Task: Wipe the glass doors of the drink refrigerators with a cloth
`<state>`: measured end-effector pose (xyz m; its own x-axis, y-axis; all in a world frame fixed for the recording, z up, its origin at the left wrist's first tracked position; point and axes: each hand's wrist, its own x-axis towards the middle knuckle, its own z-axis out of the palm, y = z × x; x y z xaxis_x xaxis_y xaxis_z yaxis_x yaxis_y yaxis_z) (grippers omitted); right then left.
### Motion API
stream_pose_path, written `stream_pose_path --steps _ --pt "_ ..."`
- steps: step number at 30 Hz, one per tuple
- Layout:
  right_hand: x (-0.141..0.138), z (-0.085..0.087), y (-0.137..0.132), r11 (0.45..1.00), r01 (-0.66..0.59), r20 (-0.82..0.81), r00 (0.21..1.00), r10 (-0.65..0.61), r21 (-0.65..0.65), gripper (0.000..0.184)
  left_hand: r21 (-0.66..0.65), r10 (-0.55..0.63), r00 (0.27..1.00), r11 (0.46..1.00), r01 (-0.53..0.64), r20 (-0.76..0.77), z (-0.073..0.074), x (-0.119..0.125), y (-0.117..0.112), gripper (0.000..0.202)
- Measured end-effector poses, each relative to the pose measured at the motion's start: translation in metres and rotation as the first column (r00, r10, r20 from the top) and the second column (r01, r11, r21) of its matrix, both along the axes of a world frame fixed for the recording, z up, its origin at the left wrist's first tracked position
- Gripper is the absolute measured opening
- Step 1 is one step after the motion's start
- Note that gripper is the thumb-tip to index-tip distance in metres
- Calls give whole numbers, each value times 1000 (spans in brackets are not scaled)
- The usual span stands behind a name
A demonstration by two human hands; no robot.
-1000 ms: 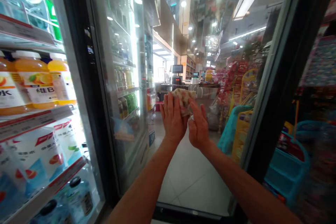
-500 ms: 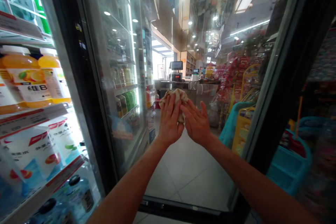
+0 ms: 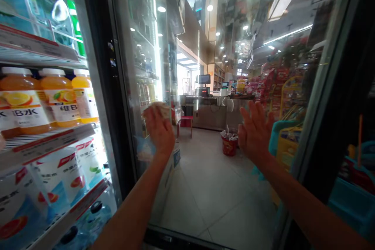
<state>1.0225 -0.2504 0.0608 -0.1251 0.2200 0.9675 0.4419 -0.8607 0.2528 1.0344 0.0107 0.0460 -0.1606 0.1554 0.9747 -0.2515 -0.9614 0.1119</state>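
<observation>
My left hand (image 3: 160, 133) presses a crumpled, pale beige cloth (image 3: 162, 106) against the left part of a glass door (image 3: 205, 187). Most of the cloth is covered by the fingers; only its upper edge shows. Over on the right side of the pane, my right hand (image 3: 255, 133) is raised with its fingers apart and nothing in it. Whether its palm touches the glass I cannot tell. A black door frame (image 3: 113, 86) borders the pane.
Left of the door, lit cooler shelves (image 3: 52, 140) hold orange drink bottles (image 3: 60, 101) and white-and-blue packs (image 3: 58, 179). Through the glass appear a red bucket (image 3: 229, 146), a checkout counter (image 3: 209, 113) and turquoise and yellow baskets (image 3: 288, 142).
My hands, together on the cloth before, have parted. The left slid left across the glass with the cloth; the right moved off to the right. The view has shifted slightly.
</observation>
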Motion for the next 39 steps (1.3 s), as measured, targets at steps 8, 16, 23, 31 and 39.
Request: stream_pose_path --steps 8,16,23,31,39 --pt "0 -1 6 999 7 -14 1000 -7 -51 57 642 -40 989 756 125 -145 3 -7 -70 50" --pt "-4 10 9 998 -24 -16 1000 23 -64 59 -154 4 999 988 1 32 24 2 9 52" --pt "3 59 3 999 40 13 999 -40 2 54 532 20 998 847 13 -56 45 -3 -18 46" --pt "4 66 -16 995 101 37 994 -100 -26 52 218 -41 999 975 40 0 83 6 -24 47" --pt "2 87 -33 992 50 68 996 -58 113 53 236 -81 993 970 59 86 118 3 -47 50"
